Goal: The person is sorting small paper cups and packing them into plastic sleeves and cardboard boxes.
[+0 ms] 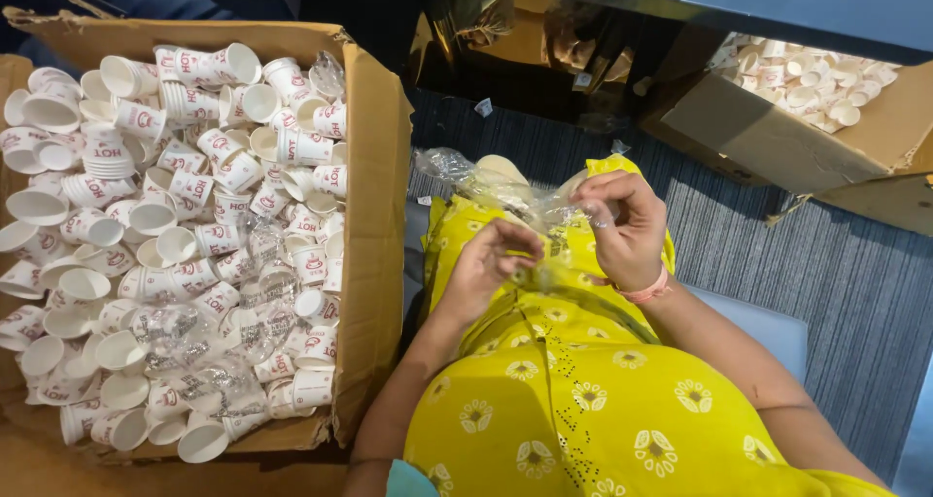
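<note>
Bag (pixel 505 191), clear plastic, pinched between left hand (pixel 486 261) and right hand (pixel 627 225) over lap; cup box (pixel 374 167) beside.

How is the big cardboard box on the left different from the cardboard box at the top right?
The large brown cardboard box on the left sits close beside the person, wholly in view and heaped with white paper cups with red print; crumpled clear plastic wrappers lie among them. The smaller-looking brown cardboard box at the top right sits farther off, partly under a dark shelf edge, showing only one corner of cups. Both are open-topped and hold similar cups.
</note>
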